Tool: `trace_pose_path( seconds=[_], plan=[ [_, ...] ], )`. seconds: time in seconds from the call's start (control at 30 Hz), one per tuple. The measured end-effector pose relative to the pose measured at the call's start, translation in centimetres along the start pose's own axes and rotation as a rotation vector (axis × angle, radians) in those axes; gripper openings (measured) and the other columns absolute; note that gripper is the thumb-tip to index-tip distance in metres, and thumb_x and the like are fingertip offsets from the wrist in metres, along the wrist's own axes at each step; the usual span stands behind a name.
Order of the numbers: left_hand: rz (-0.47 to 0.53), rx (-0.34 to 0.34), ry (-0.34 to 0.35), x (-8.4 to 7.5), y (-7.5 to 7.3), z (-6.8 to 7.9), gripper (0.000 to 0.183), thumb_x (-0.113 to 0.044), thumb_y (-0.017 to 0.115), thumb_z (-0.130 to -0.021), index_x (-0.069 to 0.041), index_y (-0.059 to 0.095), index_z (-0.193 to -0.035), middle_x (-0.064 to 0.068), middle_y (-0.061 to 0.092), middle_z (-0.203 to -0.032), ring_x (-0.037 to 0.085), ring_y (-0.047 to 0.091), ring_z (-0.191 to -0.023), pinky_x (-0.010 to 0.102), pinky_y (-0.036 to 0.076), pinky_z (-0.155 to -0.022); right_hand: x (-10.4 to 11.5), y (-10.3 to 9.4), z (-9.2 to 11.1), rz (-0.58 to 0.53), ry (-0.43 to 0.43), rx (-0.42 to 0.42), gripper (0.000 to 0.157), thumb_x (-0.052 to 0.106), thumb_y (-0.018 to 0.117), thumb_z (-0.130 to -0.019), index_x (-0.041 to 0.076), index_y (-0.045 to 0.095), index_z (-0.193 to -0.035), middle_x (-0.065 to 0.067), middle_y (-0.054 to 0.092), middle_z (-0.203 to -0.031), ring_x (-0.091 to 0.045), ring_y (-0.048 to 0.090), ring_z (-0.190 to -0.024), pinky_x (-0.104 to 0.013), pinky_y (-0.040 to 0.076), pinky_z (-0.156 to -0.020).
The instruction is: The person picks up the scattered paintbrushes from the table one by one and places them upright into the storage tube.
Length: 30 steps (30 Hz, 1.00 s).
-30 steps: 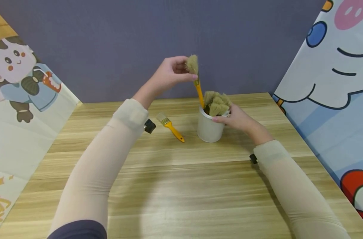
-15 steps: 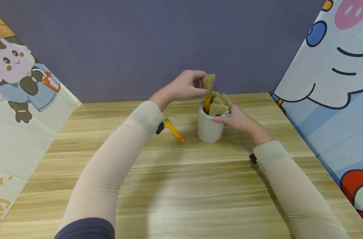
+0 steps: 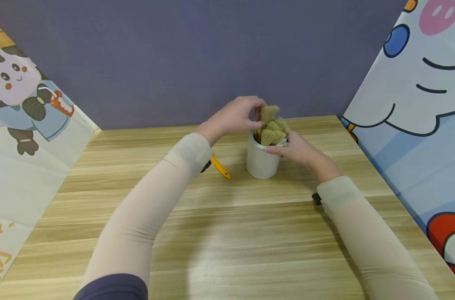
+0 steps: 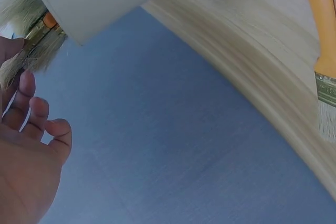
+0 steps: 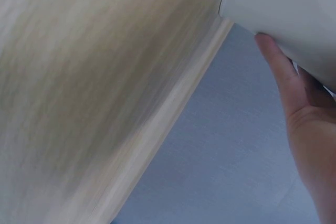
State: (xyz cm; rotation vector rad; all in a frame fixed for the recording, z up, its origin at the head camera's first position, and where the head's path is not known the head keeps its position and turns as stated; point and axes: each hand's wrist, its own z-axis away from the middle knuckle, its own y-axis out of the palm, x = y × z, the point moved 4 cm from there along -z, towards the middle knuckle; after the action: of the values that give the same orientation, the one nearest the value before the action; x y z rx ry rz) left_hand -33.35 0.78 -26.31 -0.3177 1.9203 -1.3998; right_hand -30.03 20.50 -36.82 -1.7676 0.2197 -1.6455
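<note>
A white can (image 3: 262, 161) stands upright near the table's far side, with several bristle-up paintbrushes (image 3: 273, 136) in it. My left hand (image 3: 240, 114) pinches one paintbrush (image 4: 35, 35) by its metal band and bristles, thumb on one side and fingers on the other. Its orange handle goes down into the can, mostly hidden by the wall. Around the can's right side curls my right hand (image 3: 300, 151), thumb at the front rim. In the right wrist view, fingers press against the smooth wall of the can (image 5: 289, 9).
Left of the can, a paintbrush with an orange handle (image 3: 221, 168) lies flat on the wooden table (image 3: 249, 233); my left sleeve covers its bristles in the head view. A grey-blue wall (image 3: 167, 62) rises behind, and cartoon-printed panels (image 3: 411, 96) flank the table.
My left hand has moved right and down, lowering the paintbrush from above the rim into the can, its bristles now against the others. The right hand has stayed on the can.
</note>
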Motion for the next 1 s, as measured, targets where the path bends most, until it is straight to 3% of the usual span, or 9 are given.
trace_pose_path(
  seconds=[0.13,0.37,0.67,0.73,0.9,1.0],
  plan=[
    [-0.049,-0.018,0.036,0.0,0.3,0.2,0.046,-0.027,0.072,-0.102,-0.022,0.059,-0.147,-0.001,0.054,-0.107,0.016,0.05,-0.102,0.034,0.042,-0.088,0.2,-0.1,0.0,0.003,-0.004,-0.015,0.086,0.038,0.075,-0.101,0.012,0.027,-0.168,-0.021,0.047,-0.161,-0.04,0.056,-0.138,-0.056,0.054,-0.103],
    [-0.121,0.037,0.021,0.5,1.5,0.8,0.05,-0.024,0.073,-0.101,-0.028,0.06,-0.149,-0.001,0.057,-0.13,0.018,0.052,-0.117,0.036,0.049,-0.101,0.3,-0.2,0.0,0.009,-0.027,-0.028,0.089,0.034,0.075,-0.101,0.013,0.023,-0.17,-0.021,0.043,-0.165,-0.039,0.051,-0.144,-0.059,0.048,-0.111],
    [-0.196,-0.003,0.051,0.1,2.5,1.3,0.065,-0.039,0.081,-0.09,-0.024,0.057,-0.148,0.002,0.052,-0.129,0.019,0.049,-0.106,0.035,0.049,-0.086,0.0,0.0,0.1,0.0,-0.019,-0.013,0.089,0.038,0.073,-0.102,0.016,0.02,-0.17,-0.018,0.045,-0.163,-0.037,0.057,-0.137,-0.049,0.055,-0.1],
    [-0.237,-0.018,0.04,-0.1,2.6,1.2,0.065,-0.045,0.081,-0.089,-0.024,0.057,-0.146,0.001,0.051,-0.128,0.019,0.049,-0.106,0.036,0.048,-0.084,-0.1,0.0,0.2,-0.008,-0.026,-0.002,0.088,0.038,0.072,-0.103,0.016,0.019,-0.171,-0.018,0.045,-0.162,-0.037,0.057,-0.136,-0.05,0.055,-0.099],
    [-0.35,-0.048,-0.014,-0.9,3.0,0.9,0.069,-0.062,0.076,-0.087,-0.026,0.055,-0.142,-0.001,0.05,-0.132,0.018,0.049,-0.115,0.039,0.046,-0.086,-0.1,-0.1,0.2,-0.036,-0.074,0.021,0.097,0.034,0.072,-0.103,0.024,0.005,-0.173,-0.013,0.036,-0.17,-0.035,0.049,-0.147,-0.057,0.045,-0.115],
    [-0.388,-0.071,-0.063,-1.2,3.3,0.7,0.069,-0.065,0.074,-0.086,-0.027,0.053,-0.14,-0.003,0.049,-0.132,0.017,0.049,-0.114,0.038,0.044,-0.085,0.0,-0.1,0.1,-0.038,-0.097,0.026,0.098,0.032,0.073,-0.103,0.025,0.004,-0.173,-0.012,0.036,-0.171,-0.034,0.048,-0.149,-0.058,0.042,-0.118]
  ],
)
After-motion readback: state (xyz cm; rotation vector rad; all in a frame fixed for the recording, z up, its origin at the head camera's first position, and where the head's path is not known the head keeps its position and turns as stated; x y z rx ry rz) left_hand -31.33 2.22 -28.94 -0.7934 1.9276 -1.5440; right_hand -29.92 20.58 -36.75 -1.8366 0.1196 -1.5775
